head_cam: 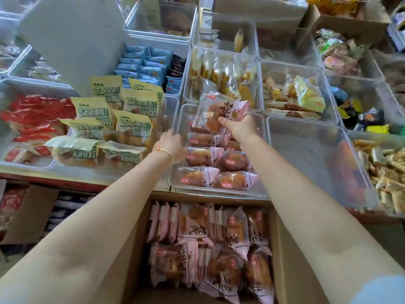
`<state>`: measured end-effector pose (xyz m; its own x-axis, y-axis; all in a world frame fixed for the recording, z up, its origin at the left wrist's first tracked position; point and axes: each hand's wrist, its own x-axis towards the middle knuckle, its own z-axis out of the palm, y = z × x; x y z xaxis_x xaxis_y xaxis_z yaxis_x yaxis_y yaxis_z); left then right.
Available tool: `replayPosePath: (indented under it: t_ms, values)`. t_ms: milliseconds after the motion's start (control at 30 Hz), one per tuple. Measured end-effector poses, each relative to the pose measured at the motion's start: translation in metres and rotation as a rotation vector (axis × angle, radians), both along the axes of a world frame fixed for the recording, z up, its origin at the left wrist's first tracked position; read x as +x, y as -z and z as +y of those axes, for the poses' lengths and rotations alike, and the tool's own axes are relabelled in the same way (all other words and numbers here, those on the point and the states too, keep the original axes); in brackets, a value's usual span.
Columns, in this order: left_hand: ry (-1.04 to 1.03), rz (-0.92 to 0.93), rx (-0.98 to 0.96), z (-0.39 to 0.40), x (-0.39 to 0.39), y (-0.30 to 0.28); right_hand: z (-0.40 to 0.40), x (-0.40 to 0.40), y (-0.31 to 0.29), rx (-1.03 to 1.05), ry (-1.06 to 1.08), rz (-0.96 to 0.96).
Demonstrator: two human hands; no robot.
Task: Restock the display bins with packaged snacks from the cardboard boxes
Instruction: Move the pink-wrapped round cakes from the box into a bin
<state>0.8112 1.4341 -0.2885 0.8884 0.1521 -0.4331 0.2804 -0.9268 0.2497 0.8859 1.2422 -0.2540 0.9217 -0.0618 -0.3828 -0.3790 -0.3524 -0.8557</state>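
An open cardboard box (pixel 291 249) at the bottom centre holds several pink-wrapped pastry packets (pixel 197 229). Just beyond it stands a clear display bin (pixel 219 193) with rows of the same pink packets lying flat. My right hand (pixel 237 126) grips a pink pastry packet (pixel 221 110) above the far end of that bin. My left hand (pixel 172 147) rests on the bin's left wall, fingers curled over the rim by the packets inside.
A bin of yellow-green packets (pixel 114 119) sits to the left, red packets (pixel 37 119) further left. An unfilled clear bin (pixel 311 159) lies to the right. More bins with blue, yellow and mixed snacks fill the back. A second cardboard box (pixel 28 213) sits lower left.
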Motion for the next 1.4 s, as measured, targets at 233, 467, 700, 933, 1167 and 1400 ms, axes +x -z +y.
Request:
replayPosePath:
  t_ms: [233,467,700,933,1167,1400]
  values:
    - [0.022,-0.011,-0.002,0.005,0.021,0.033,0.014,0.051,0.043,-0.008,-0.041,0.016]
    - [0.039,-0.013,0.105,0.005,0.019,0.042,0.029,0.068,0.066,-0.187,-0.185,-0.021]
    - [0.024,-0.035,0.066,0.007,0.018,0.045,0.031,0.073,0.078,-0.572,-0.242,-0.004]
    - [0.061,-0.032,0.061,0.004,0.013,0.031,0.024,0.048,0.04,-0.503,-0.188,-0.146]
    - [-0.009,-0.263,-0.229,-0.015,-0.026,-0.024,0.002,-0.05,-0.047,-0.035,-0.52,0.031]
    - [-0.153,-0.233,-0.776,-0.05,-0.11,-0.07,-0.042,-0.158,-0.061,0.016,-0.871,0.359]
